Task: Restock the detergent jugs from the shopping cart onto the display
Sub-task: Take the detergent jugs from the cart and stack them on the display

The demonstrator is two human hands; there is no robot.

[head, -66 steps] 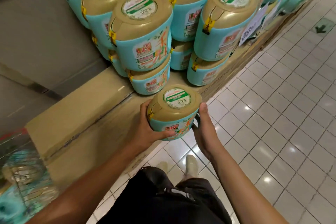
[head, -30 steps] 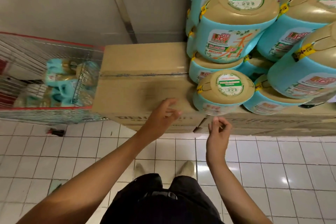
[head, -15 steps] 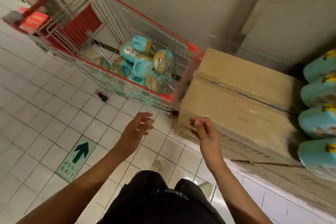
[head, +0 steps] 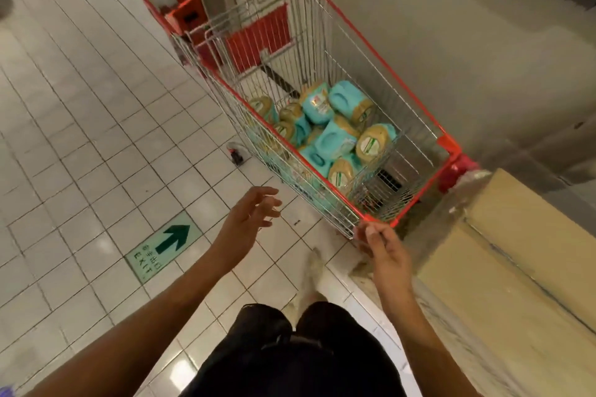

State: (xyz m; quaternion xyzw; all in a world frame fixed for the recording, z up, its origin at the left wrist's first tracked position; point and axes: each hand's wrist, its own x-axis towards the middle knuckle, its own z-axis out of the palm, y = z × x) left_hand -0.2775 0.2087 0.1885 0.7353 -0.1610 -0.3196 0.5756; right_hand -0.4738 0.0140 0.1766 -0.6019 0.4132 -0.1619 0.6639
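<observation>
Floor [head: 80,113]: white tile.
Jugs [head: 335,142]: heaped in shopping cart [head: 449,141], on sides, axes mixed, some caps toward near rim.
Left hand [head: 248,219]: empty, loose, left of cart.
Right hand [head: 383,248]: curled at cart's near corner, grip unclear.

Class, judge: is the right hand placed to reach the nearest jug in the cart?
Probably yes: the right hand is by the rim of the cart, its top is open, nothing covers the nearest jug; it must reach over the wire.

White tile floor [head: 96,106], grey wall [head: 451,42].
</observation>
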